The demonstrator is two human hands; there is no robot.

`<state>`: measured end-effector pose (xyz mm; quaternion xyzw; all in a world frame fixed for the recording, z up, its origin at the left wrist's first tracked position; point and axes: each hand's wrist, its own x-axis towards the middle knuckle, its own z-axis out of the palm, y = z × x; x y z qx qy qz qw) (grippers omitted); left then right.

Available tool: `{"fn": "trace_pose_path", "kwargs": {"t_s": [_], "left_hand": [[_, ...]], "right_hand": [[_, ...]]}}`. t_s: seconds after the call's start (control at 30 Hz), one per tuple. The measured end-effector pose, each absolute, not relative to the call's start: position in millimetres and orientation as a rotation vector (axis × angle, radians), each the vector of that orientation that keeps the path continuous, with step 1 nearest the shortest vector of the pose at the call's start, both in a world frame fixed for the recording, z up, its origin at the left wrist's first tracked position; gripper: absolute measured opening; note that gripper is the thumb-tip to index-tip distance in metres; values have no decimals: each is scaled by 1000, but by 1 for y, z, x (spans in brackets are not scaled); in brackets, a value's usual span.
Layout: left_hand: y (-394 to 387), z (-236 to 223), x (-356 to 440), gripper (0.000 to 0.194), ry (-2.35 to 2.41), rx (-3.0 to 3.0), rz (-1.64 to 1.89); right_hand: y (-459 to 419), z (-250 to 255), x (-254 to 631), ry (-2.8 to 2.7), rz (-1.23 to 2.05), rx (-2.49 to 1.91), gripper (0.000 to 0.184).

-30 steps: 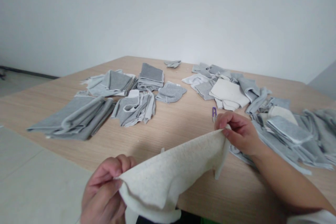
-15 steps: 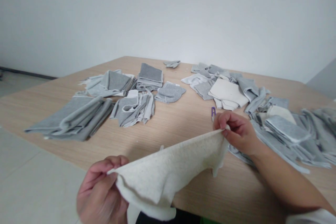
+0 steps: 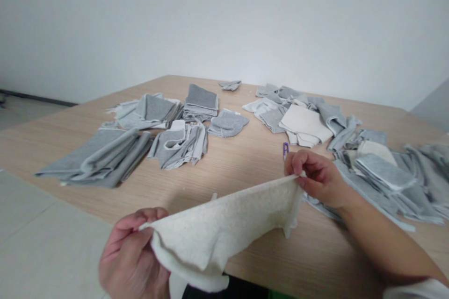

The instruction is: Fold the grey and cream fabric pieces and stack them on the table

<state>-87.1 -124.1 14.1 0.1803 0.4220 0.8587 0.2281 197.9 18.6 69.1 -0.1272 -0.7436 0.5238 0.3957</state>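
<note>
A cream piece of fabric (image 3: 224, 224) is stretched between my two hands over the table's near edge. My left hand (image 3: 135, 252) pinches its left corner between thumb and fingers. At the other end, my right hand (image 3: 315, 175) pinches the right corner, higher up and farther from me. The top edge runs taut and slanted, while the lower part hangs in loose folds with curled edges. Just beyond my right fingers lies a small purple-handled tool (image 3: 286, 149), partly hidden by the hand; I cannot tell its exact kind.
Folded grey cloth (image 3: 101, 159), a stack of grey pieces (image 3: 201, 100) and more grey pieces (image 3: 180, 145) lie on the left of the wooden table (image 3: 231, 163). A heap with a cream piece (image 3: 305, 124) and grey fabric (image 3: 386, 173) covers the right. A white wall rises behind.
My left hand has moved left and slightly up, drawing the cream fabric's top edge out longer. My right hand has stayed nearly in place, still pinching its corner.
</note>
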Motion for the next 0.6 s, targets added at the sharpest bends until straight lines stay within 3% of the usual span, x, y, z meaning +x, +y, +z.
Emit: {"fn": "trace_pose_path", "kwargs": {"t_s": [0.27, 0.6], "left_hand": [[-126, 16, -84, 18, 1248, 431, 2358], [-118, 3, -87, 30, 1681, 230, 2188]], "right_hand": [[22, 68, 200, -1899, 1238, -326, 14], [31, 64, 187, -1788, 1152, -577, 22]]}}
